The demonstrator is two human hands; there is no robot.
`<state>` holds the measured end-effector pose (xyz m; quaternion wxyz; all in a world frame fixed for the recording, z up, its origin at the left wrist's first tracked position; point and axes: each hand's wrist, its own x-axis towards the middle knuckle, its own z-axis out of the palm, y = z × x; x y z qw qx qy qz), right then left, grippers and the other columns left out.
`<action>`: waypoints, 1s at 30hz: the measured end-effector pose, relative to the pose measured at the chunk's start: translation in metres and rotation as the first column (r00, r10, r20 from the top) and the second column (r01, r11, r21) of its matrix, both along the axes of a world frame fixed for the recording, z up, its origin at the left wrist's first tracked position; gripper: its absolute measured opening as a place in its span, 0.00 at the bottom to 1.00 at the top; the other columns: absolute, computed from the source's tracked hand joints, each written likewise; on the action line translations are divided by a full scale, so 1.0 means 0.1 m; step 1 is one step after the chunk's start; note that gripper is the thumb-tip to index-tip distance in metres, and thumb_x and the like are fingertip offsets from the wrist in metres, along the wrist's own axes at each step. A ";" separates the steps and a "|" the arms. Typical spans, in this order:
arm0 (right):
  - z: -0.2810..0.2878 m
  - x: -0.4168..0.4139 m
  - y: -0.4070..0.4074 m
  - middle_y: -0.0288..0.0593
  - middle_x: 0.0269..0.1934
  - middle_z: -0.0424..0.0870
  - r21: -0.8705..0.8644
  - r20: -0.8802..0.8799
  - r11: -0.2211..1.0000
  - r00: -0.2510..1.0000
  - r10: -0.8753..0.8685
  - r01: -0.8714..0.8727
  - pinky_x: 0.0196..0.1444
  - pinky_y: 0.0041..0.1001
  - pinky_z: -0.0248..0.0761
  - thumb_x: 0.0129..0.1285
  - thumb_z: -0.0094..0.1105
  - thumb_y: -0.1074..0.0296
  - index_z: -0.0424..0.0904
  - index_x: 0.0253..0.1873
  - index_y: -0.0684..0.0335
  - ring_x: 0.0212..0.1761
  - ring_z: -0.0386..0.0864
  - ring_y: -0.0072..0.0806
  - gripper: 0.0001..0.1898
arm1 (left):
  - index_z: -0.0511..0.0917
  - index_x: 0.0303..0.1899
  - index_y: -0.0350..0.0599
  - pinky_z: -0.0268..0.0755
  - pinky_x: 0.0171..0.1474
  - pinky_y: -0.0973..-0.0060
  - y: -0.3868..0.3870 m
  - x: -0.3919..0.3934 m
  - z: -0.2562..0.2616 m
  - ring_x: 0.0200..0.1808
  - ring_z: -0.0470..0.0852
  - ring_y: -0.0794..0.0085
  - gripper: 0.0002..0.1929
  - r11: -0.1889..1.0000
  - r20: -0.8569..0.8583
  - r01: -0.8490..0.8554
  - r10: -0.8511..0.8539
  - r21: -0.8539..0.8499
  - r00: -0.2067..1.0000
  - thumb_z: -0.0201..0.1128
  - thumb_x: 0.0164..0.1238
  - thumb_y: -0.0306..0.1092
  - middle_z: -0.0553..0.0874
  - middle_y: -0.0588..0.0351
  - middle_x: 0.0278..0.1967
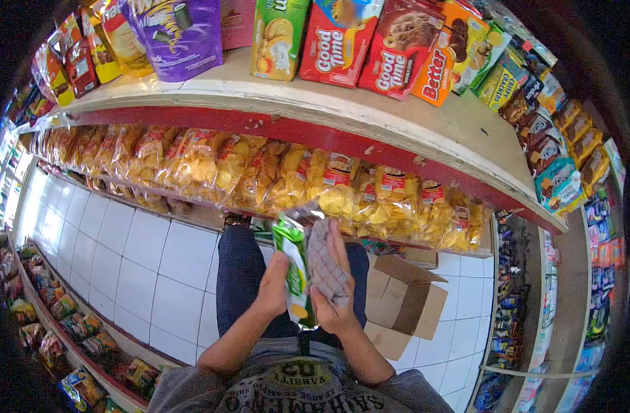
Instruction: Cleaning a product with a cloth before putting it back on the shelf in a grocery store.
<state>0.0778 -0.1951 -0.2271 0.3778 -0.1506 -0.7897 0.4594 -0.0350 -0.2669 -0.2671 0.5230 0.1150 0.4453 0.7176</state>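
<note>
Before my body, my left hand [274, 284] grips a green and white snack packet [295, 273] from its left side. A grey checked cloth [326, 263] lies against my right hand [340, 294], between its palm and the packet, with the thumb over the cloth's lower part. The cloth is right beside the packet; whether they touch all along is hard to tell. Just beyond both hands, a row of clear bags of yellow chips [335, 191] stands on the lower shelf.
Boxed biscuits [335, 46] and pouches stand on the upper shelf [294, 98]. An open cardboard box [407, 304] sits on the white tiled floor [134, 258] to the right. Shelves of packaged goods [87, 330] run along the left, with more racks on the right.
</note>
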 end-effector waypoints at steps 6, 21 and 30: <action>-0.26 0.32 -0.41 0.53 0.67 0.65 -0.298 -0.072 0.952 0.996 0.052 -0.072 0.68 0.30 0.58 0.65 0.48 0.71 0.67 0.64 0.72 0.68 0.65 0.39 0.22 | 0.44 0.74 0.43 0.49 0.74 0.64 0.14 -0.24 0.23 0.74 0.55 0.57 0.41 0.942 0.284 -0.014 -0.086 0.335 0.955 0.37 0.71 0.65 0.55 0.46 0.73; -0.32 0.73 -0.36 0.33 0.45 0.78 -0.698 0.015 0.714 0.997 0.077 -0.044 0.50 0.26 0.69 0.70 0.52 0.65 0.70 0.62 0.64 0.46 0.74 0.21 0.19 | 0.45 0.74 0.47 0.50 0.72 0.65 0.11 -0.17 0.33 0.76 0.49 0.64 0.37 0.967 0.313 -0.033 -0.049 0.251 0.948 0.31 0.74 0.62 0.53 0.54 0.75; -0.58 0.99 -0.04 0.35 0.38 0.82 -0.756 0.069 0.648 0.996 -0.055 0.088 0.43 0.23 0.74 0.59 0.67 0.66 0.73 0.55 0.64 0.37 0.78 0.18 0.21 | 0.46 0.73 0.40 0.49 0.70 0.70 0.14 0.48 -0.17 0.68 0.60 0.69 0.31 0.980 -0.103 0.081 -0.063 0.183 0.993 0.38 0.79 0.50 0.63 0.51 0.67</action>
